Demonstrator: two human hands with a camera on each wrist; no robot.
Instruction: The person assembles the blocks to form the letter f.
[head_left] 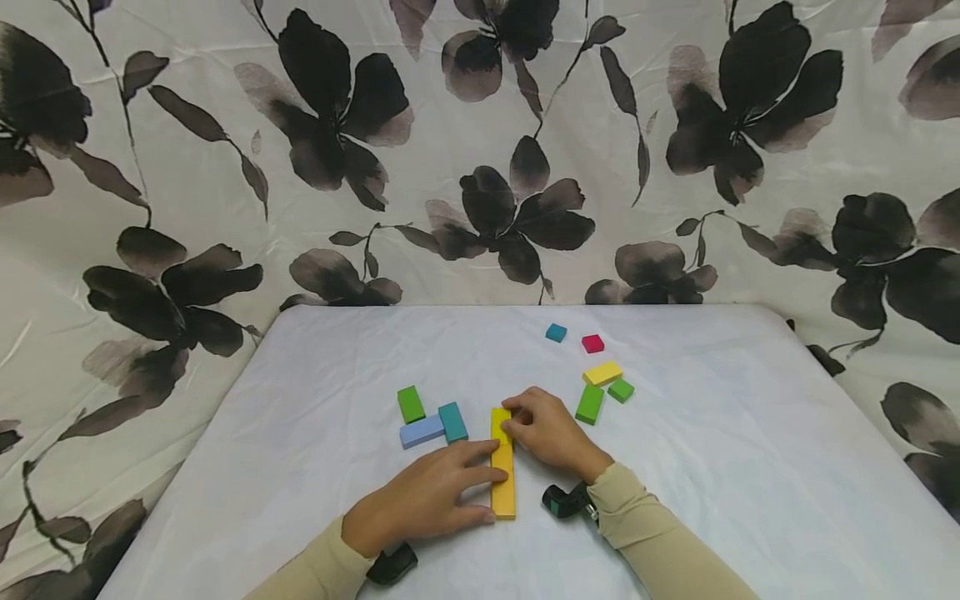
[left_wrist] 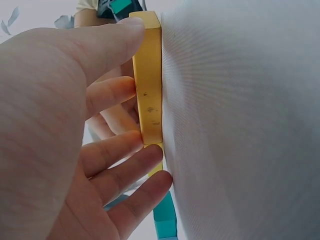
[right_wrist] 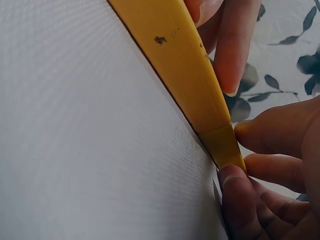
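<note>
Two yellow blocks lie end to end in a line on the white-covered table. The nearer one is a long orange-yellow block point(head_left: 504, 500); beyond it is a shorter yellow block point(right_wrist: 222, 146). My left hand point(head_left: 431, 492) touches the long block from the left with its fingers extended and spread, thumb towards the near end, as the left wrist view shows. At the far end, my right hand point(head_left: 551, 433) pinches the shorter block between thumb and fingers. Left of the row, a teal block point(head_left: 453, 422), a light blue block point(head_left: 422, 432) and a green block point(head_left: 411, 404) lie close together.
Right of the row lie another yellow block point(head_left: 603, 373), a green block point(head_left: 589, 404) and a small green block point(head_left: 621, 390). Farther back are a red block point(head_left: 593, 343) and a small blue block point(head_left: 556, 333). A floral cloth point(head_left: 487, 208) hangs behind the table.
</note>
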